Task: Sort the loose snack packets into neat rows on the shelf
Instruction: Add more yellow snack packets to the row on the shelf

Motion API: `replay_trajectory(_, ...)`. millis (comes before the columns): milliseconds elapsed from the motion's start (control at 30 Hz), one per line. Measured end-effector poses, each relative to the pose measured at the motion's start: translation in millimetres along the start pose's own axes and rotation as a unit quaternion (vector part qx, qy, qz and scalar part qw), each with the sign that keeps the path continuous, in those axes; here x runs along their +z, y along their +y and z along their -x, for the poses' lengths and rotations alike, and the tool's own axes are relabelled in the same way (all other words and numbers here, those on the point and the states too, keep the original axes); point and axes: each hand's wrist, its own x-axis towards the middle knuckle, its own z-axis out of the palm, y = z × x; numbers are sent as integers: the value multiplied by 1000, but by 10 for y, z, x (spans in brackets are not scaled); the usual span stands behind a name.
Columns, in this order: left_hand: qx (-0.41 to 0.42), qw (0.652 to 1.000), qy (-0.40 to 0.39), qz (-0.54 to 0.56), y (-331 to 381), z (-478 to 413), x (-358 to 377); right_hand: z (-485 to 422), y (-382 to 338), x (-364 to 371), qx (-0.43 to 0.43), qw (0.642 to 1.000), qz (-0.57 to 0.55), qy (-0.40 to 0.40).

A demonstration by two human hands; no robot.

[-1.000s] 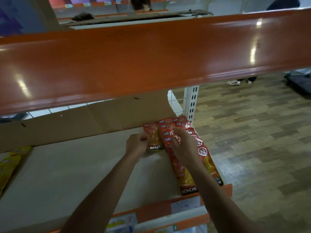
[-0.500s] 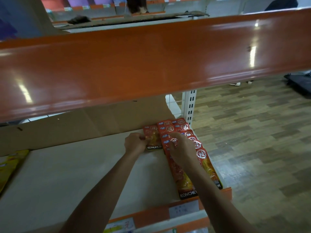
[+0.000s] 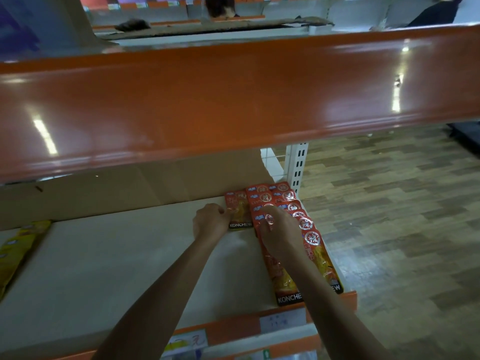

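Red KONCHEW snack packets lie in overlapping rows (image 3: 309, 229) at the right end of the beige shelf (image 3: 109, 261). A single red packet (image 3: 239, 211) lies flat at the back, just left of those rows. My left hand (image 3: 210, 222) pinches this packet's left edge with curled fingers. My right hand (image 3: 280, 235) lies on top of the left row of packets, fingers bent and pressing down on them. Part of that row is hidden under my hand and forearm.
An orange upper shelf edge (image 3: 233, 100) hangs low across the view. Cardboard (image 3: 124, 188) backs the shelf. Yellow packets (image 3: 18, 250) lie at the far left. A white slotted upright (image 3: 297, 165) stands at the right end, with wooden floor (image 3: 402, 216) beyond. Price labels (image 3: 283, 320) sit on the front rail.
Both hands stay on the red packets with almost no shift. The view has tilted slightly, so the packets and hands sit a little higher in the frame.
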Motion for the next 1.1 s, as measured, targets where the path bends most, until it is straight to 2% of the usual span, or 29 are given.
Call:
replay_trajectory(333, 114, 987, 38, -105, -516, 470, -395, 157, -542, 507, -84, 995, 7, -58)
replay_trajectory(533, 126, 975, 111, -144, -1219, 827, -1004, 516, -1210, 1046, -155, 983, 22, -100)
replay_trajectory(633, 116, 972, 143, -148, -1726, 1035, -1405, 770, -1643, 1403, -190, 974, 13, -121)
replay_trajectory(900, 26, 958, 231, -167, -3357, 1677, -2634, 1698, -3040, 2529, -265, 949, -30, -170)
replay_trajectory(1100, -51, 949, 263, -165, -4352, 2092, -3287, 2327, -3936, 3275, -318, 920, -45, -225)
